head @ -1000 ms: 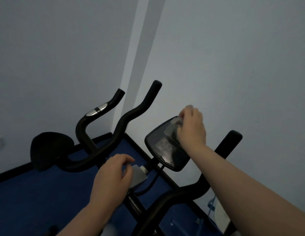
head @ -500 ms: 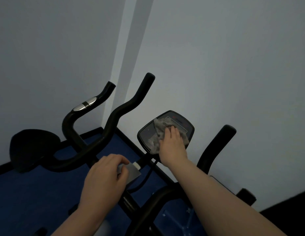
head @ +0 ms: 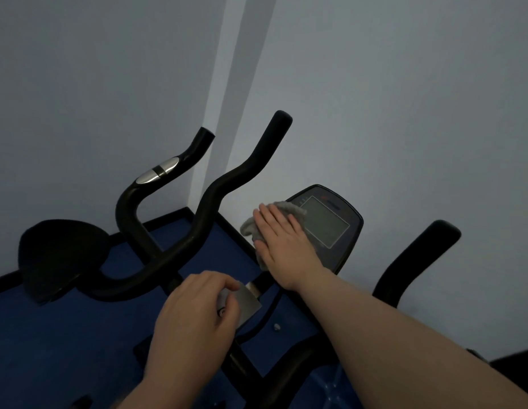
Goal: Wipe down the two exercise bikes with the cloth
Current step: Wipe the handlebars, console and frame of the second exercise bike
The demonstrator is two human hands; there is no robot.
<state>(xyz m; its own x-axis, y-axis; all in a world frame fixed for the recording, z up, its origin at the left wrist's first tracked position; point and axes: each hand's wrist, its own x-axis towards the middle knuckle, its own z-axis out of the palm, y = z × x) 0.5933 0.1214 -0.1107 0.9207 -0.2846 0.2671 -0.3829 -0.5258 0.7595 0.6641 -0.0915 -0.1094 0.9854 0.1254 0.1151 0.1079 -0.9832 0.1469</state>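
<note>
A black exercise bike stands right below me, its curved handlebar (head: pixel 224 184) rising toward the wall and its console (head: pixel 327 222) tilted up at centre right. My right hand (head: pixel 282 240) lies flat on a grey cloth (head: pixel 289 209), pressing it against the console's left half; the screen's right part shows bare. My left hand (head: pixel 195 317) grips the grey bracket (head: pixel 248 301) on the stem under the console. A second bike stands behind on the left, with its saddle (head: pixel 62 255) and a handlebar with a silver sensor (head: pixel 158 171) in sight.
Pale walls meet in a corner just behind the bikes. Blue floor (head: pixel 50 335) with a black skirting strip runs along the wall base. The near bike's right handlebar end (head: pixel 416 261) sticks up at the right.
My right hand slid the cloth from the console's top edge down and across to its left side, flattening onto it. My left hand kept its hold on the bracket. The view shifted slightly.
</note>
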